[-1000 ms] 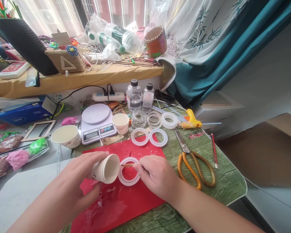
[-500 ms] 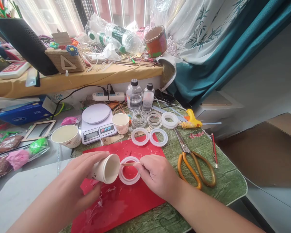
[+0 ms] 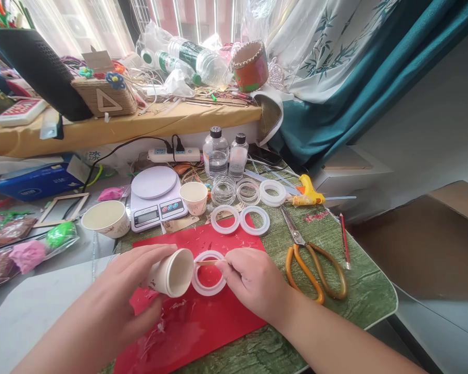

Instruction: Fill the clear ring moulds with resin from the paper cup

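Observation:
My left hand is wrapped round a paper cup, tipped so that its mouth faces right. My right hand pinches a thin wooden stick, whose tip lies over the left side of a ring mold. This translucent white mold rests on a red sheet, just right of the cup's rim. Behind it sit two more ring molds, one on the left and one on the right. What the cup holds cannot be made out.
Orange-handled scissors lie right of the sheet, near a red pencil and a yellow glue gun. Behind stand a kitchen scale, a small paper cup, a wide paper bowl and two clear bottles with black caps.
Almost nothing differs. The cup in my left hand has shifted very slightly to the right and down; my right hand and the stick stay over the mold.

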Demonstrator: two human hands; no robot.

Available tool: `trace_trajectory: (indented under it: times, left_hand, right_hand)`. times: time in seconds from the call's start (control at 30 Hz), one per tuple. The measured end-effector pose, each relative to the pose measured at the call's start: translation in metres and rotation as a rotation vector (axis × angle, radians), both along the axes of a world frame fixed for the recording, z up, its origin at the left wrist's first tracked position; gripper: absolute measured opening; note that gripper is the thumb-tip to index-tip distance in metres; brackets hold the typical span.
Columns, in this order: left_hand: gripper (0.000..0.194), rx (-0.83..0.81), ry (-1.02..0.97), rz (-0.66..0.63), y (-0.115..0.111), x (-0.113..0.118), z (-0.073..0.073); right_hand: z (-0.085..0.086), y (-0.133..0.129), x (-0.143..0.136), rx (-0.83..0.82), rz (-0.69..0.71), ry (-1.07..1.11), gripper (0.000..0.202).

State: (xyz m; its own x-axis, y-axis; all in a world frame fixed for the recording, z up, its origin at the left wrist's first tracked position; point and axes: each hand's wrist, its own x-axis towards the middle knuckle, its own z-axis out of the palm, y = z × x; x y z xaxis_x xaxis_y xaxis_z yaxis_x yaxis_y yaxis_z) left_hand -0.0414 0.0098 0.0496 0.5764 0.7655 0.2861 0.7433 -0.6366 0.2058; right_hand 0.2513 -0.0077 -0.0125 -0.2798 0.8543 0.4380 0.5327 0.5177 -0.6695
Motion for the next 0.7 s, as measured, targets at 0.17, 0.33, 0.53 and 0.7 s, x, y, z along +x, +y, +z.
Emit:
trace_trajectory:
  times: [0.17,0.33,0.53,0.7]
  left_hand:
    - [0.056,-0.02,0.004,0.018,-0.0011,-0.0026,-0.0031]
    - [0.058,-0.027,-0.005,0.012,-0.0006,-0.0026,-0.0028]
    - [0.058,-0.053,-0.006,0.025,-0.002,-0.0045,-0.0041]
    - [0.057,-0.077,-0.007,0.037,-0.0025,-0.0062,-0.0067]
  right_hand:
    - [-0.0004,-0.0006,0.0005,-0.002,-0.007,0.006,0.043]
    - [-0.0011,-0.0009,0.0006,0.004,-0.008,0.005,0.043]
    - [-0.0012,-0.0013,0.0011,-0.003,-0.011,0.003,0.043]
    - [-0.0004,-0.001,0.0015,-0.007,-0.007,-0.011,0.043]
